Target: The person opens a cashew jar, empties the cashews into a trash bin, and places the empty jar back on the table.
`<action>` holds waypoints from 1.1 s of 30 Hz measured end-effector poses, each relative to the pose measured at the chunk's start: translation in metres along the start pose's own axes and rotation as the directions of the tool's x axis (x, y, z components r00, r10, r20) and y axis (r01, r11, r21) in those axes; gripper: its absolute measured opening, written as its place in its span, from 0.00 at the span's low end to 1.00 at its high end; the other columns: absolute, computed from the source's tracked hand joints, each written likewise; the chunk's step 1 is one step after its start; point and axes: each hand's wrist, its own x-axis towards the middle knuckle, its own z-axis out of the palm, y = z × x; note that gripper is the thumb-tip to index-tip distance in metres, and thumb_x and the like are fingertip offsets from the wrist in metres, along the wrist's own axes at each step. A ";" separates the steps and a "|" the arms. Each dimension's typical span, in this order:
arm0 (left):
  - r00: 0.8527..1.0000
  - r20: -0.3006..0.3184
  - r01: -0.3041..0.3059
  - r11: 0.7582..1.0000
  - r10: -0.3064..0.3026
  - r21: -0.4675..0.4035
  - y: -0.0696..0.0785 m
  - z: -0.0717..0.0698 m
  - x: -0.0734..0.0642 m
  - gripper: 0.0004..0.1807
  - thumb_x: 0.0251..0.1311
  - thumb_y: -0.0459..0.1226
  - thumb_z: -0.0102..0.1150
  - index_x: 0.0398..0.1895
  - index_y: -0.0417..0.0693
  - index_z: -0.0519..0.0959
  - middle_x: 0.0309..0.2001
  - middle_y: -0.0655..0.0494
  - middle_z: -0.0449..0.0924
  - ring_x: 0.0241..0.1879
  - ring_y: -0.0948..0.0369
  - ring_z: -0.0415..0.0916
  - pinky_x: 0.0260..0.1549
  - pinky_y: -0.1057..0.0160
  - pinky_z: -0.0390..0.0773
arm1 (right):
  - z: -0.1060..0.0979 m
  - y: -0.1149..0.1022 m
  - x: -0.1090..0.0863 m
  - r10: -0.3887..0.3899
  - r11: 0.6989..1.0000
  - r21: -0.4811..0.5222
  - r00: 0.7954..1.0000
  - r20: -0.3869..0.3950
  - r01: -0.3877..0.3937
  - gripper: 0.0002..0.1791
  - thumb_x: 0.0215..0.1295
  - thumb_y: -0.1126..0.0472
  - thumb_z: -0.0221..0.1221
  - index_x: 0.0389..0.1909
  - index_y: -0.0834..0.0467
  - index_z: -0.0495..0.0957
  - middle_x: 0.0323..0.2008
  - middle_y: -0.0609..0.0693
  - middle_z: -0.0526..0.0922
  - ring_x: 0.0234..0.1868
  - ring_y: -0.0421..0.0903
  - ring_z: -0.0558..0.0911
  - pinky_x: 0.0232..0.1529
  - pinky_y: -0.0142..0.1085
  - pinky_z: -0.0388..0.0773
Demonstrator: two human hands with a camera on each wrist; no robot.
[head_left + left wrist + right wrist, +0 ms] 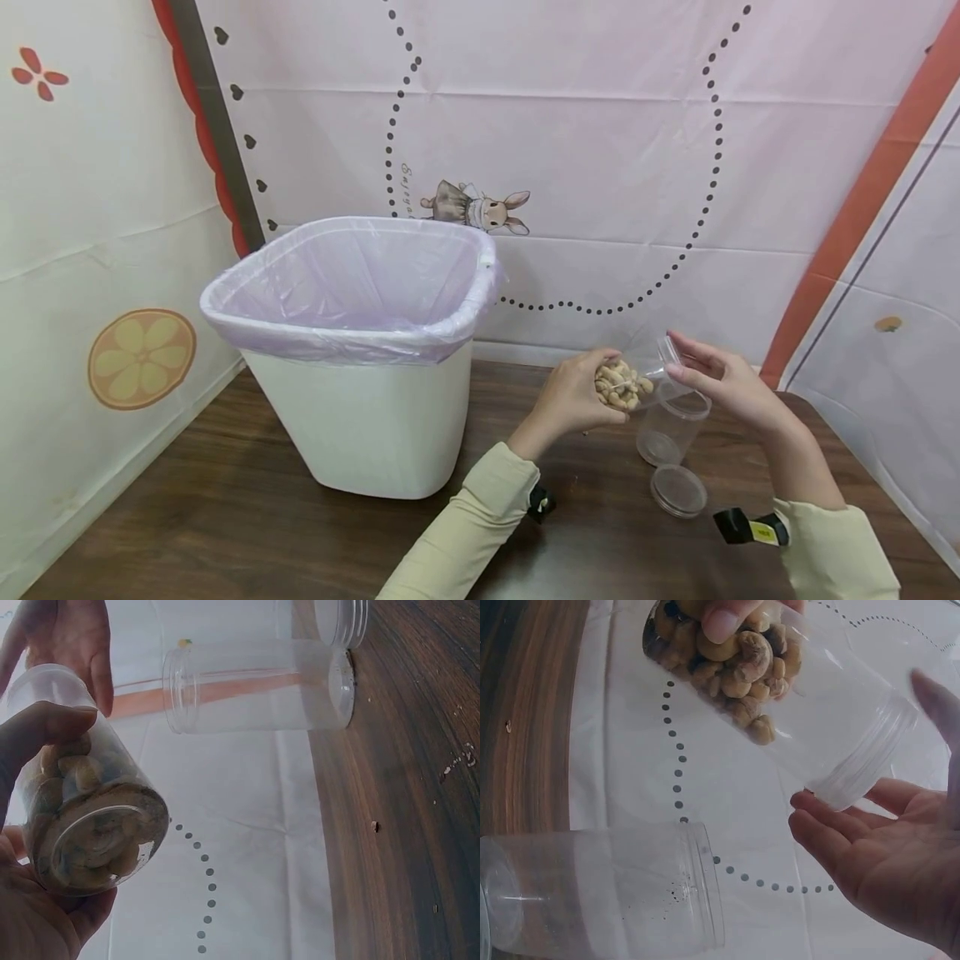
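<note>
Left hand [573, 393] clamped on the tilted cashew jar [624, 385], above and just left of the empty jar [660, 439], right hand [723, 383] fingers extended at the cashew jar's mouth; reads as pre-pour, next move likely needs mouth aligned, then tipping.

clear jars [832, 731]: 2 | cashews [618, 385]: many, overlapping, no exact count | round lid [678, 492]: 1 | left hand [572, 390]: 1 | right hand [723, 382]: 1 | sleeves [465, 533]: 2 | black wrist devices [731, 527]: 2 | white bin [367, 421]: 1 | purple liner [352, 279]: 1 | table [187, 492]: 1 | rabbit print [472, 207]: 1 | orange-slice print [142, 359]: 1
</note>
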 end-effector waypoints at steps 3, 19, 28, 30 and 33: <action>1.000 -0.009 0.007 1.000 -0.007 -0.004 0.000 0.000 0.000 0.42 0.27 0.43 0.75 0.55 0.52 0.71 0.45 0.58 0.79 0.39 0.66 0.74 0.38 0.75 0.70 | 0.001 0.002 0.000 -0.006 1.000 0.000 1.000 -0.022 0.006 0.31 0.70 0.55 0.42 0.66 0.70 0.49 0.66 0.69 0.52 0.64 0.66 0.54 0.55 0.34 0.67; 0.999 -0.024 0.042 0.999 -0.041 0.021 -0.003 -0.001 0.002 0.43 0.28 0.44 0.76 0.56 0.52 0.71 0.47 0.58 0.78 0.43 0.64 0.74 0.43 0.70 0.71 | 0.017 0.002 0.005 0.109 0.991 -0.058 0.971 -0.214 -0.124 0.35 0.69 0.46 0.38 0.60 0.74 0.60 0.55 0.74 0.65 0.56 0.66 0.67 0.54 0.54 0.66; 0.998 -0.029 0.064 0.998 -0.063 0.010 -0.007 0.006 -0.003 0.42 0.27 0.43 0.76 0.55 0.52 0.72 0.45 0.58 0.78 0.40 0.65 0.74 0.39 0.72 0.71 | 0.025 0.004 0.006 0.135 0.990 -0.006 0.962 -0.235 -0.141 0.34 0.68 0.46 0.43 0.61 0.71 0.62 0.57 0.71 0.65 0.59 0.63 0.65 0.56 0.52 0.64; 0.998 -0.038 0.058 0.998 -0.058 0.008 -0.007 0.006 -0.003 0.42 0.27 0.43 0.76 0.55 0.52 0.72 0.45 0.58 0.78 0.41 0.65 0.74 0.40 0.71 0.71 | 0.025 0.004 0.006 0.151 0.988 0.013 0.960 -0.237 -0.152 0.34 0.67 0.45 0.44 0.62 0.69 0.60 0.60 0.70 0.61 0.61 0.65 0.61 0.57 0.56 0.60; 0.998 -0.045 0.047 0.999 -0.047 0.008 -0.008 0.005 -0.001 0.42 0.27 0.43 0.76 0.55 0.52 0.72 0.46 0.59 0.78 0.41 0.65 0.74 0.40 0.71 0.72 | 0.024 0.004 0.007 0.162 0.987 0.021 0.956 -0.245 -0.161 0.34 0.66 0.45 0.46 0.63 0.66 0.60 0.60 0.69 0.62 0.61 0.64 0.62 0.57 0.51 0.64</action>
